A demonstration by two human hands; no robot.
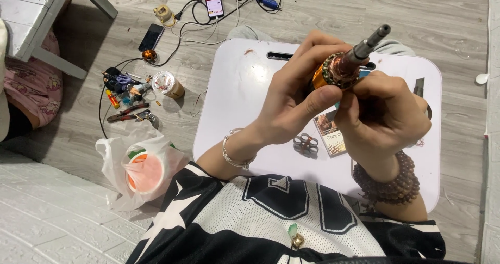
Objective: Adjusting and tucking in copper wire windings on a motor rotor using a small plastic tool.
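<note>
**Holding a wound motor rotor over the white lap table**

Gripping the motor rotor (341, 68) with both hands, you have it raised above the far middle of the white lap table (234, 97), its steel shaft pointing up and away to the right. Your left hand (291, 100) is curled around the copper-wound body, thumb pressed along its near side; your right hand (383, 113) is closed over its right side, fingertips on the windings.

At near left on the floor, a white plastic bag (112, 157) holds a round tub with an orange lid (146, 173) (contents not visible). A lidded cup (167, 84) stands further off beside scattered hand tools (125, 94).

On the table, a small metal fidget piece (305, 143) and a printed card (330, 133) lie just under your wrists; the left half is bare. The grey plank floor beyond carries two phones (213, 1) and cables.
</note>
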